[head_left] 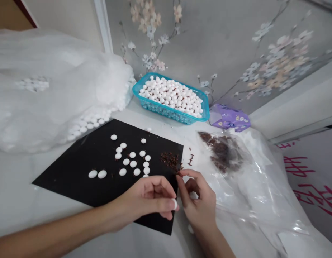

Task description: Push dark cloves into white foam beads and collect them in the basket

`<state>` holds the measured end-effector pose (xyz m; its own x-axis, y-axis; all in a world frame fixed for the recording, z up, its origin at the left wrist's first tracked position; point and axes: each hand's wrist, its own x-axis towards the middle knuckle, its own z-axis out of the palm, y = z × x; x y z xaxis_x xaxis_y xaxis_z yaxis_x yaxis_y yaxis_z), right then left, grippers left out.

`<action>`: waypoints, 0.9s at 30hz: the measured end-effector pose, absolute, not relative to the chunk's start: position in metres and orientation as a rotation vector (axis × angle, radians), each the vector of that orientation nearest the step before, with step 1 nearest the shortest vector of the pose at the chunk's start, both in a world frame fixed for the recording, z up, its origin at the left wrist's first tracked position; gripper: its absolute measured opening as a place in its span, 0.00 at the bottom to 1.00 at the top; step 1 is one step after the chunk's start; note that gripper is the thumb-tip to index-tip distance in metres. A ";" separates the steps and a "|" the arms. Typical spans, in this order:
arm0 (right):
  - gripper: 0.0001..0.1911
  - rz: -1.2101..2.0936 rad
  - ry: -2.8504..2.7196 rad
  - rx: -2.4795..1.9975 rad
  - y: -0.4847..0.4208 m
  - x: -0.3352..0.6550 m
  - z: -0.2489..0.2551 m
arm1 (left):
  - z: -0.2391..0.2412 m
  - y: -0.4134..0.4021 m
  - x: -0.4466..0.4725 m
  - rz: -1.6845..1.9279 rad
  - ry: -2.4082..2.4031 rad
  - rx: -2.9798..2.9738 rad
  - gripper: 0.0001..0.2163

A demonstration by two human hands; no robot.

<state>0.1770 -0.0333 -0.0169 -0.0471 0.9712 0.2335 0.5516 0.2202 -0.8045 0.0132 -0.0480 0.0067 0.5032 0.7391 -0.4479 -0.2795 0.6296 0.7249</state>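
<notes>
My left hand [152,200] is closed, with a small white ball [174,204] showing at the thumb tip, mostly hidden by the fingers. My right hand [199,197] pinches a small reddish-brown piece [179,173] between thumb and index finger, just at the right edge of a black sheet [82,175]. Another white ball [193,195] shows partly beneath the right hand. Beyond the fingertips lies a loose pile of small dark brown pieces [170,159]. Several white balls [133,164] are scattered over the sheet, some with brown bits beside them.
A blue plastic basket [170,114] heaped with white balls stands by the flowered wall. At left bulges a large translucent bag [61,89] of white balls. On the right lie a clear bag [225,152] of brown pieces and a purple packet [230,117].
</notes>
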 end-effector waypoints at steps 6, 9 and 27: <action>0.07 0.567 -1.727 -1.391 -0.034 0.177 -0.014 | 0.010 -0.042 0.005 0.616 0.797 0.641 0.07; 0.08 0.539 -1.769 -1.353 -0.034 0.179 -0.015 | 0.009 -0.043 0.004 0.623 0.767 0.670 0.07; 0.05 0.905 -1.613 -1.340 -0.037 0.181 0.000 | 0.007 -0.049 0.009 0.790 1.079 1.022 0.05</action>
<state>0.1807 -0.0373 -0.0002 -0.0844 0.9851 0.1496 0.3858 0.1708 -0.9067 0.0090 -0.0488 0.0070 0.2983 0.8993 -0.3197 -0.0337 0.3447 0.9381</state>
